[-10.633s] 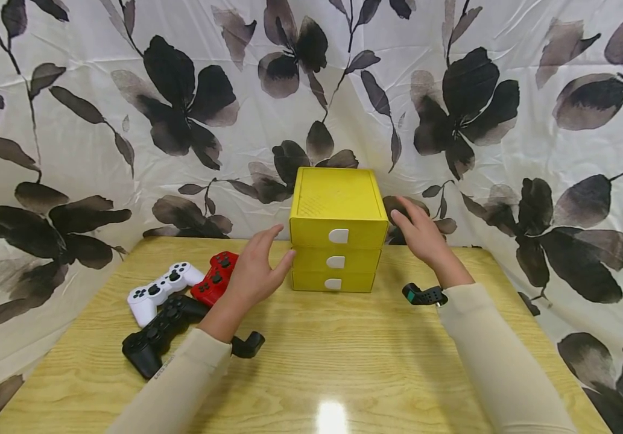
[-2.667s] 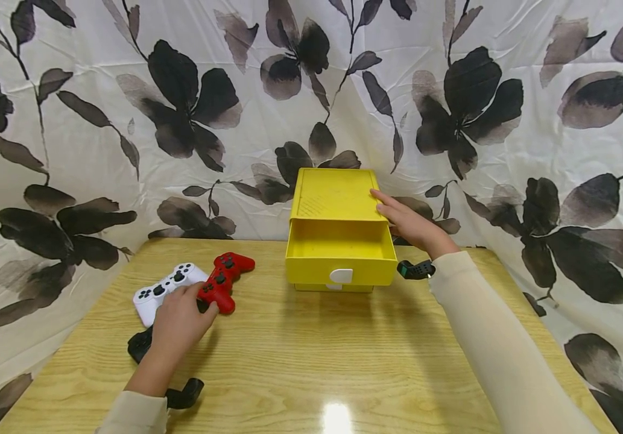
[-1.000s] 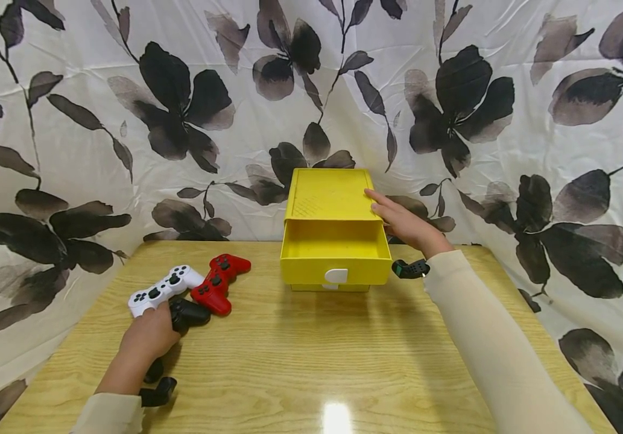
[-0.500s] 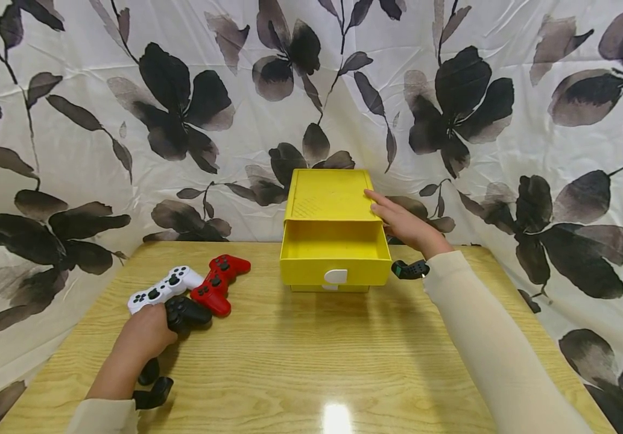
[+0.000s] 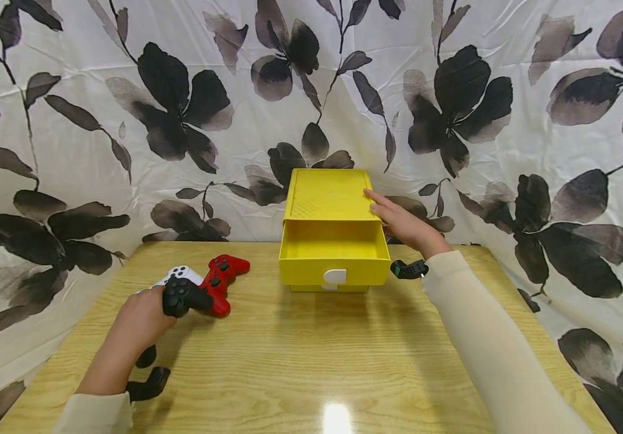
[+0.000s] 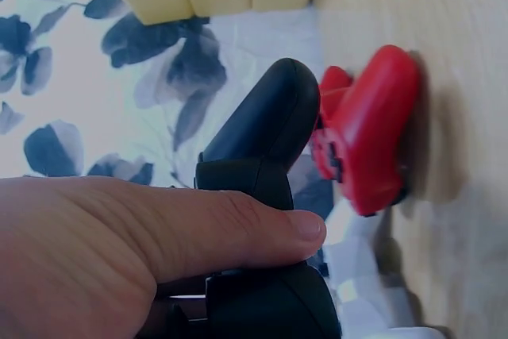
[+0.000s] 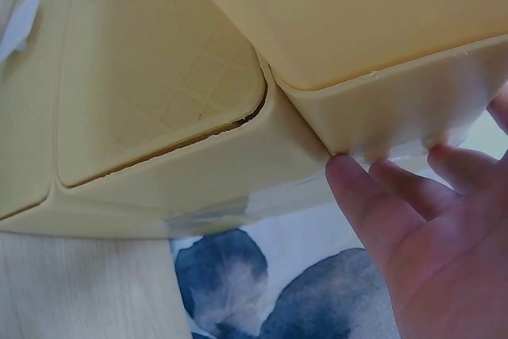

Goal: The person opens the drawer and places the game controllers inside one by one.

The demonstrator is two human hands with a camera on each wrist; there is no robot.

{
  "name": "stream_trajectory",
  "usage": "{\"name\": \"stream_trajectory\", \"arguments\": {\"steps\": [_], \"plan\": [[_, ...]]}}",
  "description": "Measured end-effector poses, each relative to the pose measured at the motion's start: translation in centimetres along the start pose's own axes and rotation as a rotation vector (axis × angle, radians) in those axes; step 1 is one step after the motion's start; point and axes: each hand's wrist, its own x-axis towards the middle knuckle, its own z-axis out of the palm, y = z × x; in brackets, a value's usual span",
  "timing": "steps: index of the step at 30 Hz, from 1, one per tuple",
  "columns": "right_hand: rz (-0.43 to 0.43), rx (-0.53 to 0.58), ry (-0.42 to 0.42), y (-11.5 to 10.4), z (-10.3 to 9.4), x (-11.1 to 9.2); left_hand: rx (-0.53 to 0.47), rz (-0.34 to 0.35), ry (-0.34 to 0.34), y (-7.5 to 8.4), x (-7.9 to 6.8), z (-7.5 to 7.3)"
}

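Note:
My left hand (image 5: 140, 320) grips a black game controller (image 5: 185, 295) at the left of the table. In the left wrist view the thumb (image 6: 254, 232) presses across the middle of the controller, which looks raised off the table. My right hand (image 5: 406, 226) rests against the right side of a yellow drawer unit (image 5: 330, 190). Its fingers (image 7: 409, 192) lie fairly straight, tips touching the wall in the right wrist view. The unit's top drawer (image 5: 311, 272) is pulled out and its visible inside holds nothing. Lower drawers are mostly hidden beneath it.
A red game controller (image 5: 223, 271) lies just beyond the black one. Partly hidden behind the black controller and the left hand is a white game controller (image 5: 186, 272). A floral cloth (image 5: 208, 36) hangs behind the wooden table (image 5: 268, 374).
Over the last second my left hand has taken hold of the black controller and lifted it slightly, so it covers more of the white one. Earlier, the top drawer was pulled out. The right hand stays still.

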Motion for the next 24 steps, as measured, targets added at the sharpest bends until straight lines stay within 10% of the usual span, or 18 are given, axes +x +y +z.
{"name": "stream_trajectory", "arguments": {"steps": [24], "plan": [[0.009, -0.005, -0.009, -0.2, 0.1, 0.0, -0.035, 0.071, 0.057, 3.6, 2.1, -3.7]]}}
